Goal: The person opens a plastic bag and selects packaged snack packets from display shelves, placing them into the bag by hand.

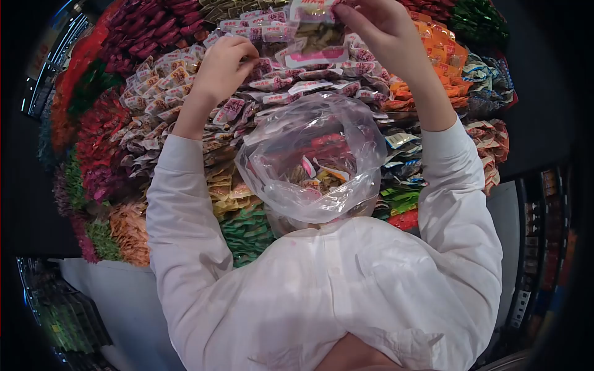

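Gripping the upper right corner of a single packet (pixel 317 38) between thumb and fingers, the right hand (pixel 382 29) is positioned at the far side of the display, near the top of the view. The packet hangs below the grip and consists of a pale top band with red characters, a clear window showing dark brown-green contents, and a pink-and-white lower band. The left hand (pixel 224 67) is located to the left of the packet and well apart from the right hand, with fingers curled downward over the white-and-pink packets (pixel 275 83); whether its fingertips are clamped on one of these cannot be told. A clear plastic bag (pixel 366 139) stands between the forearms, directly in front of the torso, with its mouth facing upward and several mixed packets (pixel 334 175) lying inside. Orange packets (pixel 442 52) are stacked to the right of the white-and-pink packets; dark red packets (pixel 145 37) occupy the far left. Green packets (pixel 244 236) lie at the near edge, beside the left sleeve (pixel 185 204), which is white and reaches the wrist area.
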The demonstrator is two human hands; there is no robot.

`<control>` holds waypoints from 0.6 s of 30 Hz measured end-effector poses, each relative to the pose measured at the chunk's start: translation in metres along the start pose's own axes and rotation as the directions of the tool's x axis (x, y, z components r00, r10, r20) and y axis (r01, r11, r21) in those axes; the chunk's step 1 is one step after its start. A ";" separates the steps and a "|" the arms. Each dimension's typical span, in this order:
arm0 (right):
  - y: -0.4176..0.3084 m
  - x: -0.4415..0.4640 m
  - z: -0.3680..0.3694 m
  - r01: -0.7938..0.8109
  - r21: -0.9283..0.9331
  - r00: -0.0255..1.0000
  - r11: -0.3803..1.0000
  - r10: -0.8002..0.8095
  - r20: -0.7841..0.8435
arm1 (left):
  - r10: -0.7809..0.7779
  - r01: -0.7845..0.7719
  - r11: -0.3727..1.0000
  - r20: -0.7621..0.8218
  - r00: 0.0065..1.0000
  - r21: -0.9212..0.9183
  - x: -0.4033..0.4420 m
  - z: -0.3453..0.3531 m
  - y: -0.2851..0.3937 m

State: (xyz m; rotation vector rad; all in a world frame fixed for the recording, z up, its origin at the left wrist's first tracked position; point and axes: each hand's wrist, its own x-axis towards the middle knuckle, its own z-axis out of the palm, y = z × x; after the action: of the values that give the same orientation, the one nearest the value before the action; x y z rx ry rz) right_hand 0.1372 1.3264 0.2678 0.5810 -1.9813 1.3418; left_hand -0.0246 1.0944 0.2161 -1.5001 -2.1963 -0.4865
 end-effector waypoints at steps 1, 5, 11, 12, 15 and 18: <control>-0.004 -0.008 0.003 0.042 -0.049 0.993 0.998 -0.036 0.116 | -0.028 0.028 1.000 0.000 1.000 -0.013 0.001 -0.003 0.002; -0.026 -0.034 0.017 0.033 -0.211 0.771 0.977 0.109 0.628 | -0.238 0.127 0.919 -0.268 0.934 -0.373 -0.003 -0.041 0.027; -0.020 -0.063 0.022 0.133 -0.371 0.503 0.919 0.260 0.824 | -0.426 0.113 0.521 -0.143 0.893 -0.846 -0.057 -0.054 0.092; -0.027 -0.066 0.019 0.140 -0.479 0.526 0.867 0.345 0.777 | -0.432 0.172 0.478 -0.060 0.900 -0.861 -0.067 -0.044 0.104; -0.041 -0.075 0.009 0.111 -0.579 0.528 0.808 0.445 0.723 | -0.437 0.382 0.382 0.200 0.877 -0.842 -0.091 -0.003 0.126; -0.057 -0.093 0.000 -0.004 -0.592 0.504 0.806 0.513 0.695 | -0.324 0.507 0.437 0.396 0.859 -0.743 -0.107 0.021 0.139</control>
State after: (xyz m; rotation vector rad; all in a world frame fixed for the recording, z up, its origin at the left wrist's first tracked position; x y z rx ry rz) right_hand 0.2387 1.3052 0.2354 0.7328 -3.2213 0.5602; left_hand 0.1360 1.0699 0.1475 -1.3643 -2.6599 -1.8744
